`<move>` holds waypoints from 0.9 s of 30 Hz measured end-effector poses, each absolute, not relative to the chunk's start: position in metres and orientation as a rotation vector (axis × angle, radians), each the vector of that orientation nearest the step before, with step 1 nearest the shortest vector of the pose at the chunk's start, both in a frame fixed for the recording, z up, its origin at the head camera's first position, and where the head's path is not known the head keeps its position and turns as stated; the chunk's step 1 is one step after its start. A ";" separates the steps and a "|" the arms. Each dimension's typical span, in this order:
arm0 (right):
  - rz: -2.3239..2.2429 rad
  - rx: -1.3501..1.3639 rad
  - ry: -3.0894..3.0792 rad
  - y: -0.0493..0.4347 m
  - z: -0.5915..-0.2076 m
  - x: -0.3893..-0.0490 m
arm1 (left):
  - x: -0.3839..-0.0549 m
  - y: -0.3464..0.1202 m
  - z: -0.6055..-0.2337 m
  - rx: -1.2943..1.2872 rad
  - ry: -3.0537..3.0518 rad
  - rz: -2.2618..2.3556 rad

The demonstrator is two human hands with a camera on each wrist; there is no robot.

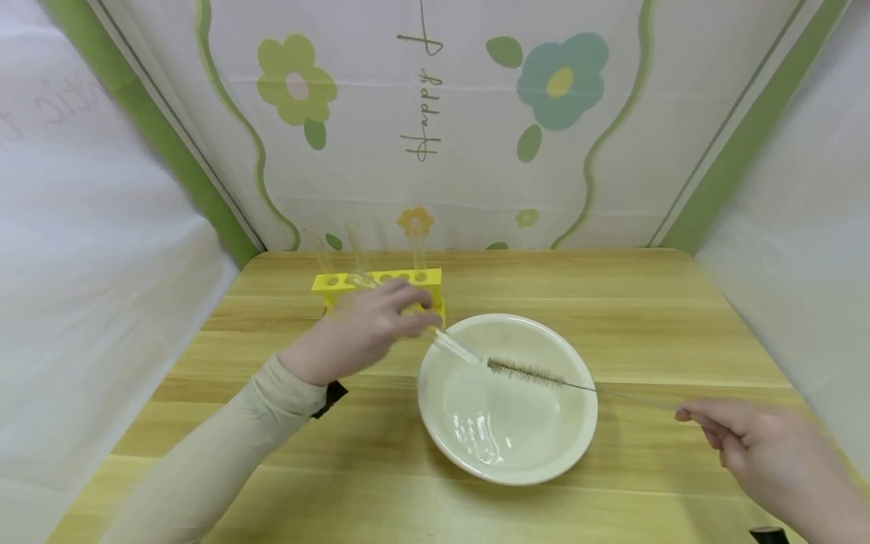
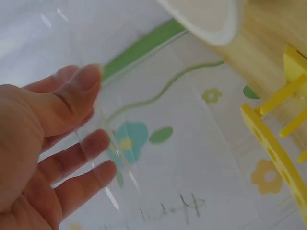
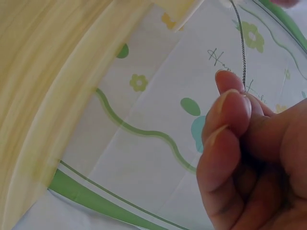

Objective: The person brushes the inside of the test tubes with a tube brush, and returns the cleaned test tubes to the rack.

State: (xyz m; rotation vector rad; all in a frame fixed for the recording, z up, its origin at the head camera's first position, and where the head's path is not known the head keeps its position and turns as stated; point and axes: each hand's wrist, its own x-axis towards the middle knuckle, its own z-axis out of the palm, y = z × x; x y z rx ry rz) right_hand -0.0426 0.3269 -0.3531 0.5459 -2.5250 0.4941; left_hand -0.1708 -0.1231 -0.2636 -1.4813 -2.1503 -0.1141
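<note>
My left hand (image 1: 367, 325) pinches a clear glass test tube (image 1: 455, 346) between thumb and fingers, with the tube slanting down toward the white bowl (image 1: 590, 423). In the left wrist view, the transparent tube crosses in front of the spread lower fingers (image 2: 88, 179). My right hand (image 1: 768, 446) grips the thin twisted-wire handle (image 3: 242, 52) of a test tube brush (image 1: 526, 372) between thumb and curled fingers. The brush's bristles lie over the bowl, their tip right at the tube's lower end. Water with bright reflections shows in the bowl.
Behind my left hand stands a yellow test tube rack (image 1: 431, 278) holding upright glass tubes (image 1: 418, 253). The wooden table (image 1: 652, 317) is bordered by white fabric walls (image 1: 462, 98) with printed flowers and green edging.
</note>
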 end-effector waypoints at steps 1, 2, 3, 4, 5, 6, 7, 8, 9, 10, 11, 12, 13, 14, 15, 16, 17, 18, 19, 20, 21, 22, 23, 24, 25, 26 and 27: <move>0.498 0.544 -2.531 0.325 -0.353 -0.042 | -0.176 -0.127 -0.263 -1.446 -2.151 -0.235; 0.500 0.535 -2.546 0.324 -0.353 -0.042 | -0.182 -0.130 -0.263 -1.395 -2.142 -0.332; 0.499 0.533 -2.552 0.322 -0.353 -0.041 | -0.188 -0.133 -0.263 -1.341 -2.132 -0.425; 0.499 0.534 -2.553 0.321 -0.353 -0.041 | -0.194 -0.136 -0.263 -1.283 -2.123 -0.519; 0.501 0.529 -2.562 0.320 -0.353 -0.041 | -0.199 -0.139 -0.264 -1.221 -2.112 -0.604; 0.491 0.531 -2.564 0.319 -0.353 -0.041 | -0.204 -0.141 -0.264 -1.159 -2.110 -0.693; 0.496 0.531 -2.565 0.319 -0.353 -0.041 | -0.209 -0.142 -0.265 -1.097 -2.116 -0.789; 0.497 0.528 -2.572 0.318 -0.353 -0.041 | -0.214 -0.143 -0.266 -1.036 -2.124 -0.891; 0.498 0.529 -2.576 0.318 -0.353 -0.041 | -0.219 -0.143 -0.267 -0.975 -2.133 -0.990; 0.496 0.528 -2.580 0.317 -0.354 -0.041 | -0.224 -0.143 -0.269 -0.906 -2.147 -1.074; 0.498 0.525 -2.585 0.317 -0.354 -0.042 | -0.228 -0.142 -0.271 -0.836 -2.163 -1.146; 0.499 0.526 -2.587 0.316 -0.355 -0.042 | -0.233 -0.142 -0.273 -0.770 -2.178 -1.203; 0.496 0.530 -2.582 0.316 -0.355 -0.043 | -0.239 -0.141 -0.275 -0.706 -2.190 -1.245; 0.491 0.536 -2.581 0.315 -0.356 -0.043 | -0.244 -0.140 -0.278 -0.652 -2.202 -1.271; 0.482 0.543 -2.576 0.315 -0.356 -0.044 | -0.248 -0.138 -0.280 -0.602 -2.213 -1.287; 0.476 0.547 -2.572 0.314 -0.357 -0.044 | -0.253 -0.138 -0.283 -0.558 -2.223 -1.299; 0.479 0.546 -2.576 0.314 -0.358 -0.044 | -0.257 -0.137 -0.285 -0.525 -2.228 -1.308; 0.476 0.548 -2.576 0.313 -0.358 -0.044 | -0.261 -0.136 -0.287 -0.496 -2.234 -1.314; 0.474 0.549 -2.578 0.313 -0.359 -0.044 | -0.263 -0.135 -0.290 -0.472 -2.236 -1.325; 0.476 0.546 -2.584 0.313 -0.359 -0.044 | -0.266 -0.135 -0.292 -0.452 -2.238 -1.339; 0.474 0.544 -2.587 0.313 -0.359 -0.044 | -0.268 -0.134 -0.294 -0.436 -2.239 -1.353; 0.480 0.537 -2.594 0.313 -0.360 -0.044 | -0.271 -0.134 -0.296 -0.420 -2.243 -1.366; 0.483 0.534 -2.601 0.312 -0.360 -0.044 | -0.273 -0.133 -0.298 -0.410 -2.247 -1.374; 0.483 0.534 -2.601 0.312 -0.360 -0.044 | -0.275 -0.132 -0.300 -0.402 -2.255 -1.378; 0.483 0.535 -2.606 0.312 -0.361 -0.044 | -0.277 -0.131 -0.303 -0.399 -2.267 -1.379; 0.480 0.531 -2.614 0.312 -0.361 -0.045 | -0.279 -0.130 -0.305 -0.401 -2.282 -1.383; 0.474 0.530 -2.621 0.312 -0.361 -0.045 | -0.281 -0.129 -0.308 -0.403 -2.302 -1.379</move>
